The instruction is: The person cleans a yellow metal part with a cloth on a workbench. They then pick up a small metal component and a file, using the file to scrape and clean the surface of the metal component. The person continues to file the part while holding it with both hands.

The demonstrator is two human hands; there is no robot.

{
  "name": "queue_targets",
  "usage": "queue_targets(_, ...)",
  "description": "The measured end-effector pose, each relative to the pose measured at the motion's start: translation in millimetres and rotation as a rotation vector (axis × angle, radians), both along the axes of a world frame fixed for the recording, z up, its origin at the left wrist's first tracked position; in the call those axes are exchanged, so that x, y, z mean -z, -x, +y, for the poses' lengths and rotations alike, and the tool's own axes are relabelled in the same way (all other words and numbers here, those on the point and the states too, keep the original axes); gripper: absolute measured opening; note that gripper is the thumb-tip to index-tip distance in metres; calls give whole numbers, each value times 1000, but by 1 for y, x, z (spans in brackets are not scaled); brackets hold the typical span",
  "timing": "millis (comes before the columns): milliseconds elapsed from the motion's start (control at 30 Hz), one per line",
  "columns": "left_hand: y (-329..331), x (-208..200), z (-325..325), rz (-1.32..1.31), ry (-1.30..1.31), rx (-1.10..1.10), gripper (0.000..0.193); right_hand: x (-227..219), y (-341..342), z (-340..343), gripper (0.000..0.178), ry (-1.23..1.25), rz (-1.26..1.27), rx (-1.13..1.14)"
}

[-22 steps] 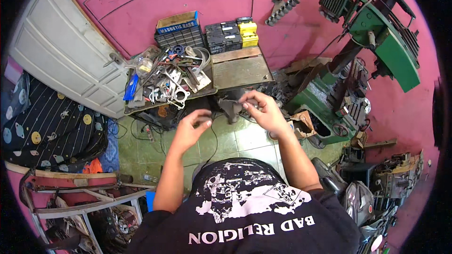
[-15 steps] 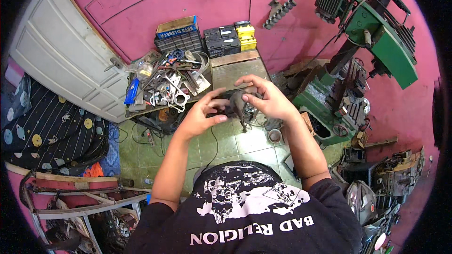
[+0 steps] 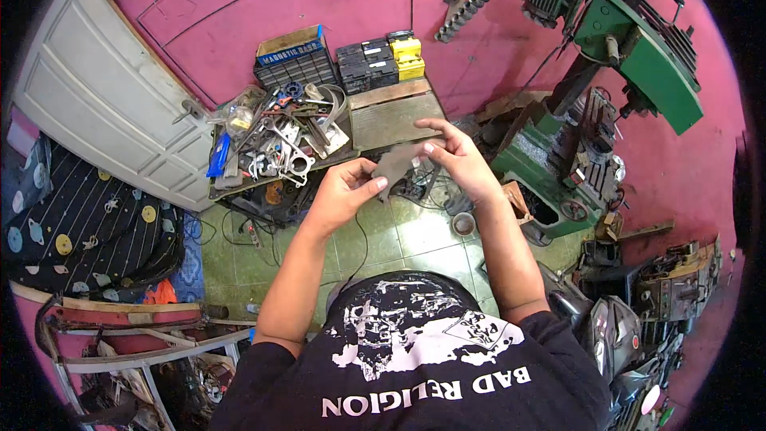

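Between my two hands stretches a thin, grey, ragged-edged piece (image 3: 396,163) that looks like a worn rag; its exact kind is unclear. My left hand (image 3: 348,191) pinches its lower left end between thumb and fingers. At the upper right end, my right hand (image 3: 463,161) grips it with the thumb and a finger, while another finger sticks out to the left. Both hands are in front of the workbench (image 3: 399,124), above the tiled floor. Below and behind the piece, dark parts and cables (image 3: 427,183) show partly.
A pile of tools and metal parts (image 3: 291,132) covers the bench's left side. Black batteries (image 3: 367,65), a yellow battery (image 3: 409,58) and a drawer box (image 3: 294,60) stand behind. A green milling machine (image 3: 550,144) rises at right. A small round container (image 3: 463,224) sits on the floor.
The grey piece was bunched in my right hand and is now spread between both hands. My left hand has moved from open to pinching its end.
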State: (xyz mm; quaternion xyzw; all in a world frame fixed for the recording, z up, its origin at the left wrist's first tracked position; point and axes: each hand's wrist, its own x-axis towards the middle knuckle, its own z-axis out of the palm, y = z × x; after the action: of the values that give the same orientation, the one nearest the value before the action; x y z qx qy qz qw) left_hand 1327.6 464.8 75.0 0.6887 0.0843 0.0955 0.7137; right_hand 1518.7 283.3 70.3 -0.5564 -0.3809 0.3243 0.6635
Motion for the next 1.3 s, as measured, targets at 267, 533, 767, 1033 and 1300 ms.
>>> queue_targets(267, 12, 3, -6, 3, -20, -19, 20, 51, 58, -10, 74, -35, 50, -36)
queue_targets(533, 23, 0, -4, 83, -109, -68, 31, 51, 60, -2, 47, -48, 127, -94)
queue_targets(767, 26, 5, -9, 83, -145, -144, 36, 47, 58, -2, 37, -115, 164, -75)
queue_targets(1033, 19, -5, -21, 147, -652, -280, 33, 32, 56, -2, 34, 94, -711, 250)
queue_targets(1300, -7, -23, -14, -56, -1034, -361, 22, 1, 36, 6, 17, 124, -1136, 440)
